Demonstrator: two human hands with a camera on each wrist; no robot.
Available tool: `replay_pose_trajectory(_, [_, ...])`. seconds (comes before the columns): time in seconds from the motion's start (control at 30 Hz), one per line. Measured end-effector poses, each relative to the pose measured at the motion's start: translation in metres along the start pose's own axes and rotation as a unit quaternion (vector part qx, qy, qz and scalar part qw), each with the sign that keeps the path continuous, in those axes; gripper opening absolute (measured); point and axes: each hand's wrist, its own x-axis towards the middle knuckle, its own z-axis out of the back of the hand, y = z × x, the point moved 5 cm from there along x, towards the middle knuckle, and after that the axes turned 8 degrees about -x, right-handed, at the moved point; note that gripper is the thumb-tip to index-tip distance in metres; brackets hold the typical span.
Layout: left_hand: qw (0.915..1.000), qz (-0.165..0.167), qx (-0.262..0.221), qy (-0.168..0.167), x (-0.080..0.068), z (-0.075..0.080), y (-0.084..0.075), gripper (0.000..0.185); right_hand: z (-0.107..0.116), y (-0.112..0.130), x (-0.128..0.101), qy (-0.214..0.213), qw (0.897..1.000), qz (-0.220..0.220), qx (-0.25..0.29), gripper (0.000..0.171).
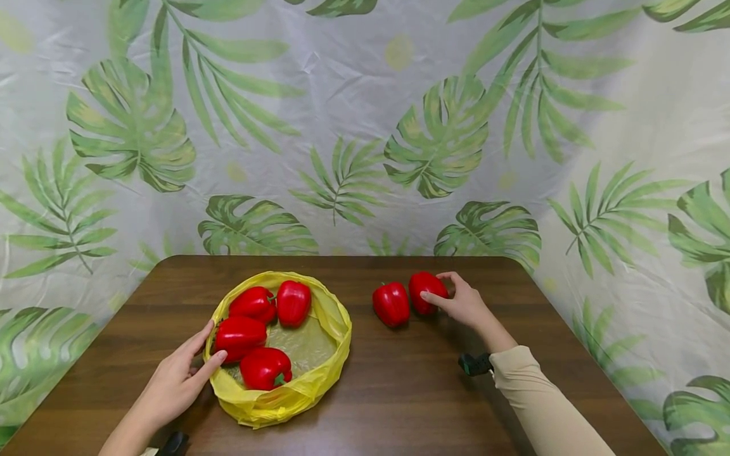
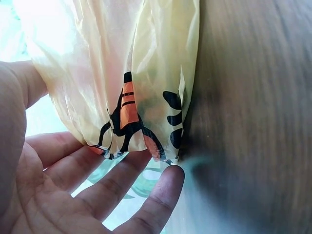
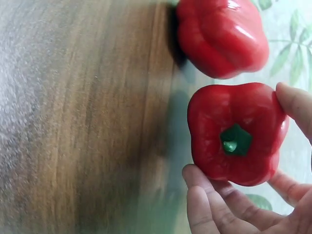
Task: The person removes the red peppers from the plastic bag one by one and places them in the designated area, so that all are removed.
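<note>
Right hand (image 1: 464, 304): fingers and thumb curled round the far red pepper (image 1: 426, 292), thumb on its near side, fingers over the top; the right wrist view shows its fingertips (image 3: 209, 195) on the pepper's skin around the green stem.
Held pepper: stands on the table (image 1: 399, 392) near the back edge, right of centre.
Neighbour pepper (image 1: 391, 304): just beside the held one, on its left; a thin gap shows between them.
Left hand (image 1: 173, 380): open, fingers straight, laid against the near-left rim of the yellow bag (image 1: 319, 373).
Bag: lies spread open, left of centre, four red peppers (image 1: 265, 368) inside.
Open room: bare wood between bag and loose peppers, and along the front edge.
Edges: leaf-print cloth (image 1: 365, 126) rises right behind the table.
</note>
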Motion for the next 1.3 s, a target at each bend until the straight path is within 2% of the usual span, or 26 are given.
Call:
replay_pose_trajectory(0.4, [1.0,0.002,-0.003,0.004,0.0,0.0,0.0,0.074,-0.007,0.003,-0.005,0.012,1.0,-0.013,-0.025,0.077])
replay_pose_trajectory(0.83, [1.0,0.004,-0.005,0.005,0.0,0.0,0.0,0.074,-0.008,0.016,-0.013,0.035,0.998,0.009,-0.055,0.073])
replay_pose_trajectory(1.3, [1.0,0.005,-0.005,0.006,-0.001,0.0,0.0,0.074,-0.009,0.024,-0.017,0.079,0.995,0.005,-0.052,0.077])
